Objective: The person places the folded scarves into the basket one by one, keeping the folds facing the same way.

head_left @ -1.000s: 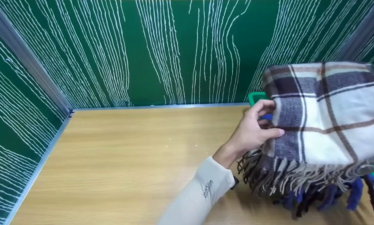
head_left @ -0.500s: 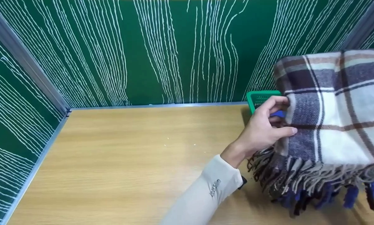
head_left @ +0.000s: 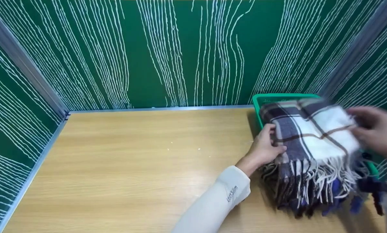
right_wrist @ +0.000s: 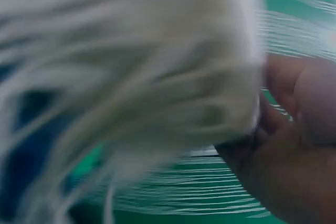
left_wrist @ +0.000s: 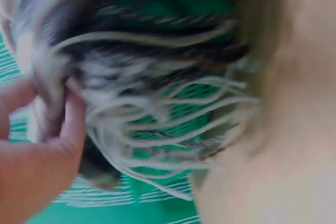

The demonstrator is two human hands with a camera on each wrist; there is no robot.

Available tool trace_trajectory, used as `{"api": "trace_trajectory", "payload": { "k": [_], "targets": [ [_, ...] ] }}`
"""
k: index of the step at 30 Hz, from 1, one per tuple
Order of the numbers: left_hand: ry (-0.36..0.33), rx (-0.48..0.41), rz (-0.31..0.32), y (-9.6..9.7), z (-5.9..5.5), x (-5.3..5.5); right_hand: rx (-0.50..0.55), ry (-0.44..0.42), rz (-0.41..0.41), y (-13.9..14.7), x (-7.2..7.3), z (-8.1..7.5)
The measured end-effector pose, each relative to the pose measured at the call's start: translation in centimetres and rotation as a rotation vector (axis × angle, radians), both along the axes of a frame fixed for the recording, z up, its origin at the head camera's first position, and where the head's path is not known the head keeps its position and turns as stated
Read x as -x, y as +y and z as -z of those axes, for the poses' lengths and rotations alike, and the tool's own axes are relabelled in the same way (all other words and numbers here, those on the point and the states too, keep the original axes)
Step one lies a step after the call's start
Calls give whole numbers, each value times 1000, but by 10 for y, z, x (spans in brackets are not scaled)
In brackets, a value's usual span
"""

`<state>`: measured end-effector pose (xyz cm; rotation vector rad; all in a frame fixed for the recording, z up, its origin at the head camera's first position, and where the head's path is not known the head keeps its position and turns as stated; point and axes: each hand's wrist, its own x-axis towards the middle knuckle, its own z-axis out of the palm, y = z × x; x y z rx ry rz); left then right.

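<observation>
A folded plaid scarf (head_left: 319, 142), white, brown and dark grey with a long fringe, lies level over the green plastic basket (head_left: 285, 95) at the right of the head view. My left hand (head_left: 262, 149) pinches its left edge, thumb on top; the left wrist view shows the fringe (left_wrist: 173, 129) hanging beside the thumb. At the opposite edge, my right hand (head_left: 379, 131), blurred, grips the scarf between thumb and fingers. Below the plaid fringe, blue and black tassels (head_left: 356, 204) dangle over the basket's front. Most of the basket's inside is hidden by the scarf.
The wooden tabletop (head_left: 132, 171) stretches left of the basket, with a few tiny white specks. Green panels (head_left: 209, 51) with wavy white lines stand behind and at both sides, joined by grey metal posts (head_left: 351, 51).
The scarf first shifted right, then came down and back left onto the basket, held by both hands. My right hand has come into the head view, and more of the basket's rim shows.
</observation>
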<state>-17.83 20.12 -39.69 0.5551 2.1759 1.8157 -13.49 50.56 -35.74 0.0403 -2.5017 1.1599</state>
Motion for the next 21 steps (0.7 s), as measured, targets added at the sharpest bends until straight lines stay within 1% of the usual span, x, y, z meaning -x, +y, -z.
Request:
{"api": "trace_trajectory", "payload": {
  "k": [1,2,3,4,6,8,12,13,15,16,18,20,21],
  "targets": [
    [-3,33,-31,1,3,-1,-60,-82,35,-3,2,6],
    [-4,58,-55,3,5,-3,-163,-179,88,-5,3,12],
    [6,75,-71,4,6,-5,-236,-234,112,-5,3,18],
    [26,96,-82,5,6,-7,-273,-272,123,-5,4,23],
    [65,122,-95,8,6,-11,-281,-314,134,-3,6,31],
    [95,141,-112,10,6,-15,-275,-326,145,-1,7,35],
    [129,134,-140,12,9,-21,-276,-364,155,1,11,41],
    [140,140,-137,12,9,-21,-280,-370,159,1,11,42],
    [167,161,-114,14,10,-22,-291,-380,172,2,10,45],
    [179,179,-96,14,10,-22,-300,-381,176,2,10,46],
    [182,202,-47,16,10,-23,-312,-385,180,2,9,48],
    [143,194,5,17,11,-23,-324,-389,180,2,8,49],
    [107,173,28,18,11,-23,-327,-394,181,2,8,49]
  ]
}}
